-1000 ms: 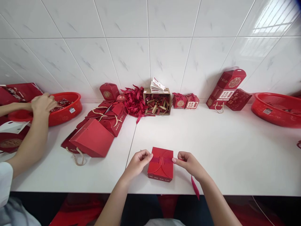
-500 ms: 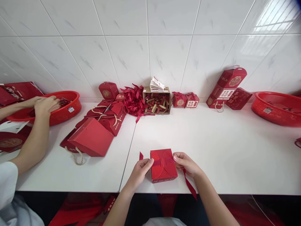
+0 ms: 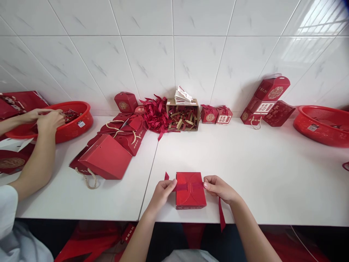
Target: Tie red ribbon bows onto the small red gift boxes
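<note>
A small red gift box rests on the white table in front of me, its curved top flaps folded together. Across its top runs a dark red ribbon, threaded through slits in the flaps. My left hand pinches the ribbon at the box's left edge, and a short tail sticks up behind the fingers. At the right edge my right hand pinches the other side of the ribbon, with a longer end hanging down toward the table's front edge.
Behind stand a ribbon pile, a cardboard box of strips and two small tied boxes. Red handled boxes lie left. A co-worker's hands work over a red basket. Another red basket stands right.
The ribbon is now pulled out straight to both sides, with more of it showing at the left edge. The box has turned slightly and sits squarer to me. The co-worker's hands have shifted slightly.
</note>
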`<state>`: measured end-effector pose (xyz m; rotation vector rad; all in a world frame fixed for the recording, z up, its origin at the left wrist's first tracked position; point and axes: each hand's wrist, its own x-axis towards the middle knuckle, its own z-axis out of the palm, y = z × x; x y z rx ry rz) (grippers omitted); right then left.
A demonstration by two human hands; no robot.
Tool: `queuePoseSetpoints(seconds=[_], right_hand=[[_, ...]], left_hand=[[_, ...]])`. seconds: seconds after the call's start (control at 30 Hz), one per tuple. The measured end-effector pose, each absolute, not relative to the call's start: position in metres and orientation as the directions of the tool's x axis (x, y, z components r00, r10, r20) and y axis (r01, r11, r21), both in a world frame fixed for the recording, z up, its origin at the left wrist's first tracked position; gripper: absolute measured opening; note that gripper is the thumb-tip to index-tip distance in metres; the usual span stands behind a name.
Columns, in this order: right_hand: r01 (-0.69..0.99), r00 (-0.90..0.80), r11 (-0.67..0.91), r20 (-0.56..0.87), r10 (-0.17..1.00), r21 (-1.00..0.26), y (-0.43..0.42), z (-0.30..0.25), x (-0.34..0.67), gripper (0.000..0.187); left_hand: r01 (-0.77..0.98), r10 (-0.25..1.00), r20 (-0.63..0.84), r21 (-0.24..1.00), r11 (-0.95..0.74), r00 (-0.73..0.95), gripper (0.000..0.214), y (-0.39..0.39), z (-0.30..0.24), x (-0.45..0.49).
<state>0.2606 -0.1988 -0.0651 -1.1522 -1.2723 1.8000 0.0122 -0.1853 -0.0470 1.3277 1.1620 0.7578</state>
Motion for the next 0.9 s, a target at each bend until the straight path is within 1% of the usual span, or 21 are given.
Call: queuePoseSetpoints(seconds=[0.03, 0.1, 0.2, 0.37, 0.47, 0.7, 0.9], right_hand=[[-0.007, -0.410, -0.322, -0.291, 0.865, -0.947, -0.199, -0.065, 0.261, 0.056], [-0.010, -0.407, -0.316, -0.285, 0.868, -0.949, -0.200, -0.066, 0.261, 0.055], [-0.040, -0.395, -0.326, -0.285, 0.873, -0.944, -0.201, -0.070, 0.259, 0.055], [-0.051, -0.396, -0.357, -0.309, 0.865, -0.933, -0.200, -0.073, 0.257, 0.055], [-0.047, -0.393, -0.361, -0.315, 0.864, -0.931, -0.200, -0.073, 0.257, 0.056], [-0.051, -0.362, -0.341, -0.301, 0.882, -0.939, -0.201, -0.075, 0.254, 0.056], [-0.056, -0.345, -0.321, -0.283, 0.895, -0.946, -0.202, -0.078, 0.254, 0.052]], left_hand=[[0.195, 0.933, -0.216, 0.967, 0.163, 0.290, 0.058, -0.185, -0.048, 0.013], [0.260, 0.947, -0.225, 0.952, 0.163, 0.230, 0.059, -0.183, -0.052, 0.014], [0.385, 0.976, -0.175, 0.916, 0.112, 0.132, 0.059, -0.180, -0.061, 0.015], [0.488, 0.994, -0.106, 0.869, 0.082, 0.022, 0.055, -0.177, -0.067, 0.018], [0.517, 0.995, -0.097, 0.853, 0.071, 0.023, 0.052, -0.178, -0.068, 0.020], [0.551, 0.998, -0.059, 0.834, 0.038, 0.021, 0.052, -0.178, -0.071, 0.021], [0.592, 0.999, 0.007, 0.805, -0.034, 0.047, 0.052, -0.181, -0.072, 0.023]])
